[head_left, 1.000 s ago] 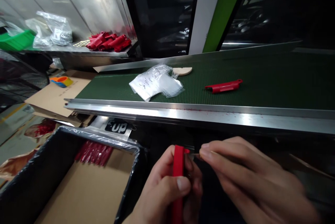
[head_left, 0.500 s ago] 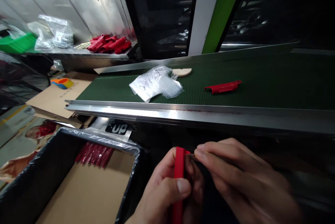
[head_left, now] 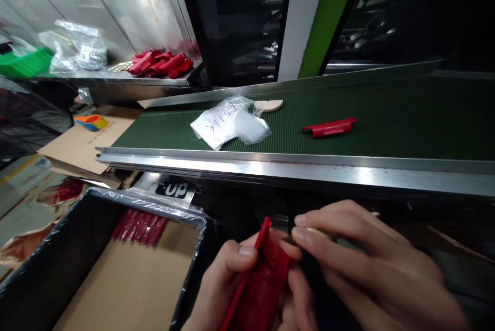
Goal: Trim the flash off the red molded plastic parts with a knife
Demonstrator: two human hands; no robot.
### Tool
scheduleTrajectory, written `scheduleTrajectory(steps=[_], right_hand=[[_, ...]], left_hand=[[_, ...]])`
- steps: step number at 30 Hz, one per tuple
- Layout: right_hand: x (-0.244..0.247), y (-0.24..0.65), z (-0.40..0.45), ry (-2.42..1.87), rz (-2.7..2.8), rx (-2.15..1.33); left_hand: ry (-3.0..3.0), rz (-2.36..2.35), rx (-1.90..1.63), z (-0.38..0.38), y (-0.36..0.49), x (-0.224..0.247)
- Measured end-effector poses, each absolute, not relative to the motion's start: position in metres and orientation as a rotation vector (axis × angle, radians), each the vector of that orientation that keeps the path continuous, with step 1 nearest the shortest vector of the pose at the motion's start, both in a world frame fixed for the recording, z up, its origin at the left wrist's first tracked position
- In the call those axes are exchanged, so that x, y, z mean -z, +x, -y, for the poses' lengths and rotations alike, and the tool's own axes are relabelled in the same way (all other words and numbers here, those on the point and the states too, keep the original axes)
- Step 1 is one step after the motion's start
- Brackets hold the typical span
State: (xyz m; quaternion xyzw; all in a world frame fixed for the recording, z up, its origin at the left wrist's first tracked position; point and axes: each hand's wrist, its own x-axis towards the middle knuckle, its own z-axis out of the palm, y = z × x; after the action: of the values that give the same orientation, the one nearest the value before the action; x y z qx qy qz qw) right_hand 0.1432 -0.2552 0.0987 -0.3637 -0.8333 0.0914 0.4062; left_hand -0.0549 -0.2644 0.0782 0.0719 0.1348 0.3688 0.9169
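I see left hand (head_left: 228, 290) fingers clamped on red part (head_left: 261, 282); right hand (head_left: 359, 264) fingers pinch its edge. Lined box (head_left: 58, 264) holds red parts (head_left: 139, 227).

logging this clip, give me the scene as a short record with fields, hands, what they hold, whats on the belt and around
left hand: left hand grips a red plastic part, tilted
right hand: right hand pinches a thin tool against the part's upper end; tool mostly hidden
belt: green conveyor belt carries a second red part, clear plastic bags and a pale flat piece
box: plastic-lined cardboard box at lower left, red parts stacked at its far end
shelf: metal shelf with a red pile and bagged items
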Motion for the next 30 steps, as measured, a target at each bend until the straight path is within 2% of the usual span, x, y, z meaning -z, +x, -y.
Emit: scheduleTrajectory(steps=[5,11,20,27,30], right_hand=[[-0.092,0.142,0.253,-0.931,2.120,-0.171],[-0.093,0.145,0.251,-0.916,2.173,-0.160],[-0.091,0.149,0.247,-0.838,2.214,-0.022],[-0.099,0.166,0.243,-0.947,2.059,0.029],[-0.102,0.166,0.245,-1.014,2.013,-0.053]], left_hand=[[-0.090,-0.454,-0.792,0.274,-0.064,-0.084],[-0.113,-0.512,-0.831,0.281,-0.063,-0.081],[0.170,-0.381,-0.591,0.269,-0.065,-0.081],[0.128,-0.425,-0.575,0.277,-0.060,-0.076],[0.145,-0.414,-0.610,0.279,-0.057,-0.071]])
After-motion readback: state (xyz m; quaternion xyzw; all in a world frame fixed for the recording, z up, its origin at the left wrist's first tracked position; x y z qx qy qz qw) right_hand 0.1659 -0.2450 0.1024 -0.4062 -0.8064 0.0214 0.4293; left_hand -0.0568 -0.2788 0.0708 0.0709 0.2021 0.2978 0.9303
